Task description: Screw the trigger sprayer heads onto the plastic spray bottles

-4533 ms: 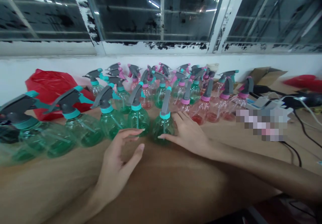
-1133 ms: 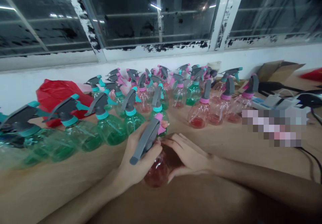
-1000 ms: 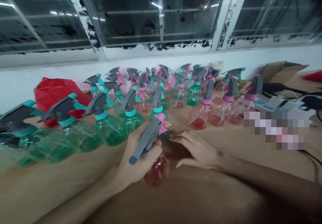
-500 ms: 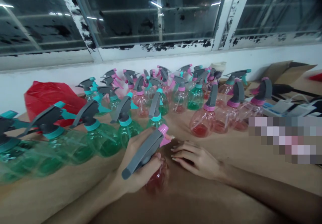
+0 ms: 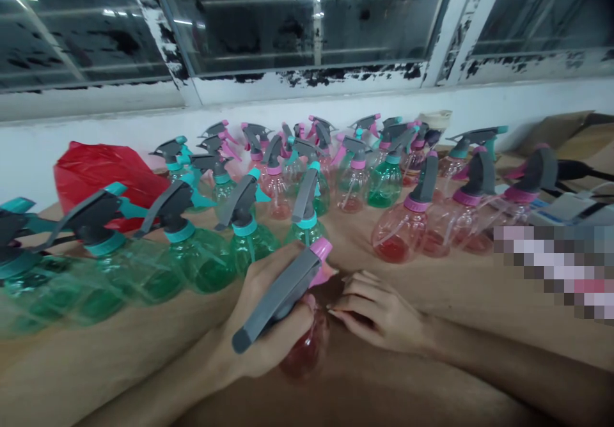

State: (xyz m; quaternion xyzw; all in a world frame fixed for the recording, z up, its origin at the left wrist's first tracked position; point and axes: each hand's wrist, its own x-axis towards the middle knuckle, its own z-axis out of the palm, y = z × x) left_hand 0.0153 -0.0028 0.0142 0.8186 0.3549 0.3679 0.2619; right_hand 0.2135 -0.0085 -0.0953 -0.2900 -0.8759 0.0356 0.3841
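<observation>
My left hand (image 5: 261, 325) is wrapped around the neck of a pink spray bottle (image 5: 307, 350) with a grey trigger head (image 5: 278, 299) and pink nozzle. The bottle stands on the wooden table (image 5: 432, 305) just in front of me. My right hand (image 5: 378, 312) rests beside the bottle on its right, fingers curled with the tips touching its shoulder. Behind them stands a row of green spray bottles (image 5: 249, 241) with teal collars.
Several pink bottles (image 5: 407, 235) stand at the right and many more pink and green ones crowd toward the white wall. A red plastic bag (image 5: 100, 174) lies at the back left. Cardboard (image 5: 561, 130) and cables sit at the far right.
Earlier both hands were empty near the green row. My left hand now grips the pink bottle, and my right hand has let go of its body and come back to touch its shoulder.
</observation>
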